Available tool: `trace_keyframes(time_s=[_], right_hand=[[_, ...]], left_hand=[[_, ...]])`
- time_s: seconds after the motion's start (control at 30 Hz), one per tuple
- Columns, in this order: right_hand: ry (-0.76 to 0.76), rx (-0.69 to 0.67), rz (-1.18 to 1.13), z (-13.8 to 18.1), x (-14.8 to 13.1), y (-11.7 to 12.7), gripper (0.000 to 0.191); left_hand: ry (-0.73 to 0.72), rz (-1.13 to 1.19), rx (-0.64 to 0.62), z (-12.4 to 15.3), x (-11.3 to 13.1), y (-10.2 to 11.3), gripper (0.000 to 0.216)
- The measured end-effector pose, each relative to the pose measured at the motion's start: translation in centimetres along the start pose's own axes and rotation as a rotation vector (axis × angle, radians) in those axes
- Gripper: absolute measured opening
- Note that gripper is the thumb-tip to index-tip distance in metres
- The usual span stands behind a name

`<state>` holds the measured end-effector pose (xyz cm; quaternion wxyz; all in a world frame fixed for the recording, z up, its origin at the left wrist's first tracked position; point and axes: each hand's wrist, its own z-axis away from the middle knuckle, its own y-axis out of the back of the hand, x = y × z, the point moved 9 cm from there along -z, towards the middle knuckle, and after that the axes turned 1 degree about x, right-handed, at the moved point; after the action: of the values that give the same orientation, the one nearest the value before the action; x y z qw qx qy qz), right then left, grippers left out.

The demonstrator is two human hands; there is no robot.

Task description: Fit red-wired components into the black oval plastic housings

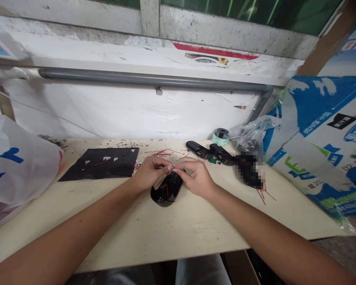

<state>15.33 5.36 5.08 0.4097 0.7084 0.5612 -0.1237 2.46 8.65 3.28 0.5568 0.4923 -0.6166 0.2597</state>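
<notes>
My left hand (pixel 150 174) and my right hand (pixel 195 178) meet over the middle of a pale wooden table (pixel 172 229). Both pinch a tiny metal piece (pixel 172 168) between their fingertips. A glossy black plastic shell (pixel 167 189) with a thin red wire lies on the table right under the hands, touching my right palm. What exactly the small piece is cannot be made out.
A black mat (pixel 102 163) with small white parts lies at the left. Loose red wires (pixel 163 152) and more black shells (pixel 210 152) sit behind the hands. A tape roll (pixel 220 136) and a bag of small parts (pixel 250 140) stand at the back right. A white plastic bag (pixel 14 166) is at far left, printed cartons (pixel 323 142) at right.
</notes>
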Motion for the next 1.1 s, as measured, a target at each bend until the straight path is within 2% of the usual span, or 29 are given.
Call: trace_keyframes(time_s=[0.43, 0.63, 0.83, 1.1], right_hand=[[0.02, -0.018, 0.037, -0.1, -0.6, 0.0, 0.016], [0.016, 0.038, -0.045, -0.7, -0.8, 0.7, 0.012], [0.0, 0.015, -0.054, -0.9, -0.4, 0.7, 0.011], [-0.002, -0.006, -0.048, -0.8, 0.0, 0.4, 0.012]], left_hand=[[-0.011, 0.042, -0.015, 0.1, 0.0, -0.1, 0.02], [0.004, 0.106, 0.064, 0.1, -0.2, 0.0, 0.021], [0.039, 0.228, 0.028, -0.1, -1.1, -0.3, 0.025], [0.022, 0.187, 0.046, -0.1, -0.9, 0.0, 0.026]])
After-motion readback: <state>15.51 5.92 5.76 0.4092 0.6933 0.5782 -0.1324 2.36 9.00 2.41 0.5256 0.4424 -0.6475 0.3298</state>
